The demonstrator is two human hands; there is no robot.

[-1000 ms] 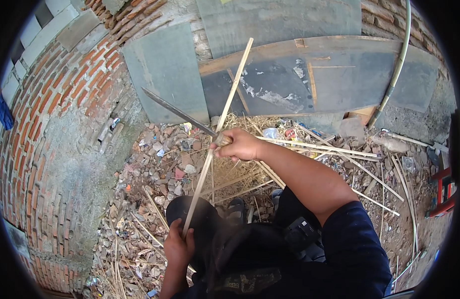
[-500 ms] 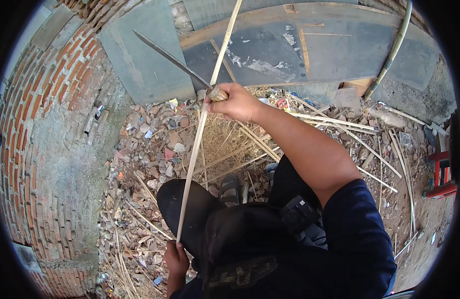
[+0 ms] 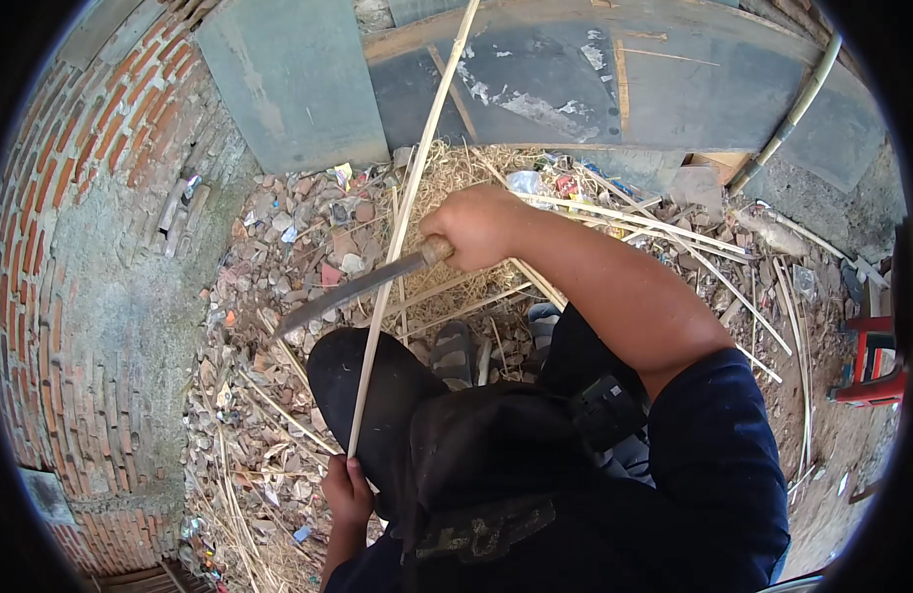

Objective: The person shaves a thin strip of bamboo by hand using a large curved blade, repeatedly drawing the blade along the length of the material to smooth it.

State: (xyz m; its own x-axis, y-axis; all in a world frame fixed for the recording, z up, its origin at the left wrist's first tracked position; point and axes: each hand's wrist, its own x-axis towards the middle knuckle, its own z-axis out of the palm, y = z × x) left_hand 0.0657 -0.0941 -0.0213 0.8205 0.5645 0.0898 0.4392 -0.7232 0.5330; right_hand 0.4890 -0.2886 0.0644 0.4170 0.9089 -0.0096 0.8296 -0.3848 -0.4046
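A long pale bamboo strip (image 3: pixel 389 287) slants up from beside my left knee past the top edge of the view. Its lower end is gripped in my left hand (image 3: pixel 348 490), thumb laid along it. My right hand (image 3: pixel 471 229) is closed round the wooden handle of a machete (image 3: pixel 353 294). The blade points down and to the left, lying across the strip above my left knee; I cannot tell whether it touches. Most of the handle is hidden in my fist.
Rubble, shavings and more bamboo strips (image 3: pixel 664 229) cover the ground. A brick wall (image 3: pixel 76 296) rises on the left, grey panels (image 3: pixel 536 79) stand ahead, and a bamboo pole (image 3: pixel 788 114) leans at the far right. A red plastic stool (image 3: pixel 869 385) sits at the right edge.
My right hand has come down and nearer to me, and the machete has swung from pointing up-left to pointing down-left across the strip. My left hand keeps its hold on the strip.
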